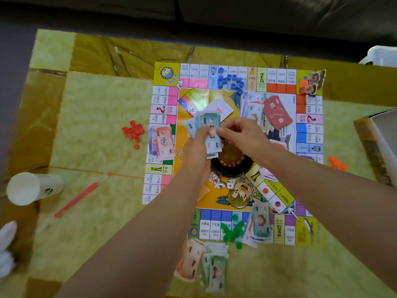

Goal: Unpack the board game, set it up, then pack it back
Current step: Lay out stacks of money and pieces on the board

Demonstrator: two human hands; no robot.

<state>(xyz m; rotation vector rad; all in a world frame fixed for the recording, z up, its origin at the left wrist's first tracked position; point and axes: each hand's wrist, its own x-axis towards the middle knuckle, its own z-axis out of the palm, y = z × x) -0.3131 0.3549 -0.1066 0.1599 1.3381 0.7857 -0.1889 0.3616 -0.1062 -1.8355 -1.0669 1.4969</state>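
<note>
A: Starting from the far left: seeing a white paper cup (32, 188) lying on its side on the mat (96, 117), then a red stick (77, 198), then a small heap of red houses (133, 131) just off the left edge of the board. Any danger there?

B: Little, but worth watching the forearms. Easy to brush the red houses with the left arm and scatter them.

A: Moving onto the game board (309, 231), spread flat on the mat. Finding an orange note stack (162, 140) at its left margin, blue houses (231, 80) at the far edge, green houses (233, 231) at the near edge, beside more notes.

B: And in the middle?

A: With the left hand (199, 147), gripping a fan of green banknotes (206, 125), thumb on top. With the right hand (238, 132), pinching the same fan at its edge, perhaps to draw or add one note. Just below both hands, a black spinner wheel (229, 166), partly hidden.

B: Main risk here, then. Thin paper, loosely fanned: with a weak pinch, likely to slide out, fall over the wheel and mix with other piles. With a hard pull, possible to take two notes instead of one, or to crease them.

A: Further right: a red card stack (277, 111), lying askew, then orange pieces (338, 163) off the board, and what seems to be the box (384, 136) at the frame edge, only partly seen.

B: Hard to judge whether dealing out or collecting. Better to keep the stacks apart by colour either way.
</note>
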